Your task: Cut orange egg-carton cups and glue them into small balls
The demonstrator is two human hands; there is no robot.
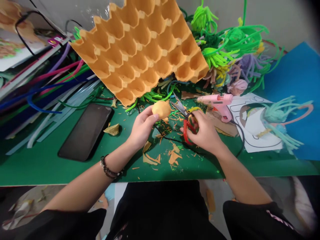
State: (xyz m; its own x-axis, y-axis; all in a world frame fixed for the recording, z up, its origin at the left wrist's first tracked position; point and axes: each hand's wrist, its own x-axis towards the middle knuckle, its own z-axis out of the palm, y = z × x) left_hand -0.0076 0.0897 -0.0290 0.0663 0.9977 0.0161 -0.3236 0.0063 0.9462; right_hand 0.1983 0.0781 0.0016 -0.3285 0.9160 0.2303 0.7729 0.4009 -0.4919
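Between the thumb and fingers of my left hand point(143, 125) is an egg carton cup point(161, 110), orange-yellow and rounded. My right hand point(206, 133) grips a pair of scissors point(189, 128) by red and yellow handles. Their blades are spread apart and point up and left, close to the cup's right side. Behind both hands leans a large orange egg tray point(142, 50), with a ragged gap along its lower edge. Cut orange scraps point(174, 155) litter the green table point(120, 171) below my hands.
A black phone point(86, 131) lies at left beside bundles of pipe cleaners point(50, 90). To the right are a pink glue gun point(221, 103) with a black cord, a printed paper point(262, 143), a blue sheet point(297, 76) and green pipe-cleaner bunches point(240, 40).
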